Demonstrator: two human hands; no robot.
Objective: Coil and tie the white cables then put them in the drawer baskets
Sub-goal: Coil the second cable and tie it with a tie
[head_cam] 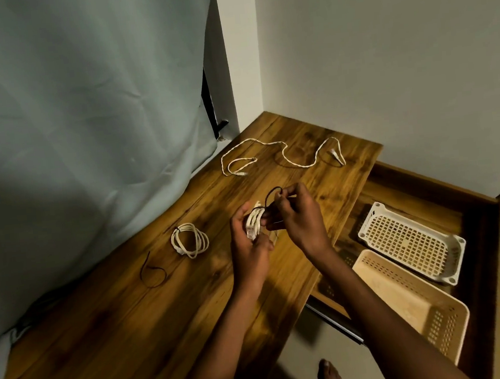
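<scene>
Over the middle of the wooden table (133, 322), my left hand (248, 244) grips a coiled white cable (253, 224). A thin black tie (271, 199) loops around that coil, and my right hand (297, 215) pinches the tie's ends just above it. Another coiled white cable (189, 239) lies on the table to the left. A loose, uncoiled white cable (285, 155) stretches across the far end of the table. The open drawer (474, 213) at the right holds a white basket (412, 242) and a beige basket (412, 305).
A spare black tie (153, 273) lies on the table at the left. A grey-green curtain (84, 129) hangs along the table's left side. White walls close the far corner. My bare foot (329, 375) stands on the floor below the table edge.
</scene>
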